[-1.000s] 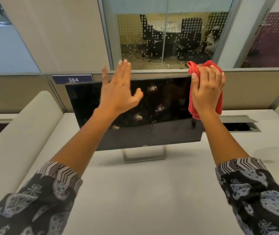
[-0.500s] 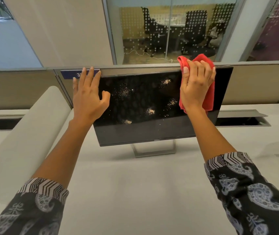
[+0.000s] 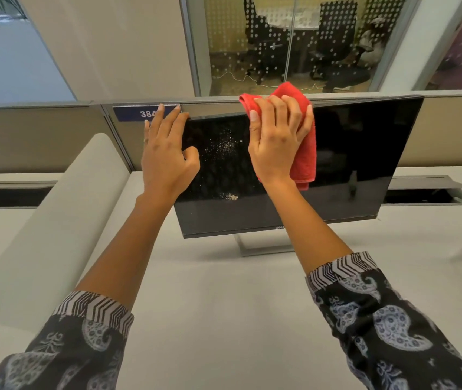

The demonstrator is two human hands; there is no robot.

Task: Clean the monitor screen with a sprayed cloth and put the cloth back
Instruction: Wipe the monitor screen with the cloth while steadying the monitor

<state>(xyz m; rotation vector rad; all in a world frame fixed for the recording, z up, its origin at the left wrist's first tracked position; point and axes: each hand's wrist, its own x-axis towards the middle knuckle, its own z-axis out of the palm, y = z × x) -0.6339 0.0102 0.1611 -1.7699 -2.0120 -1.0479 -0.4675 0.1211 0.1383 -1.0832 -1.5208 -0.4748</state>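
A black monitor (image 3: 359,153) stands on a silver stand on the white desk, its screen dark. Pale dusty specks (image 3: 224,146) remain on its left half, with another small patch near the lower bezel. My right hand (image 3: 276,142) presses a folded red cloth (image 3: 305,153) flat against the upper middle of the screen. My left hand (image 3: 165,153) lies spread over the monitor's top left corner, fingers on the edge, thumb on the glass.
The white desk (image 3: 224,291) stretches toward me. A curved white divider (image 3: 55,220) rises at the left. Behind the monitor runs a beige partition with a blue "384" label (image 3: 139,114). An open cable tray (image 3: 426,192) lies at the right rear.
My right hand has wiped the cloth leftward across the screen, clearing the specks on the right half. My left hand moved from mid-air to the monitor's top left corner.
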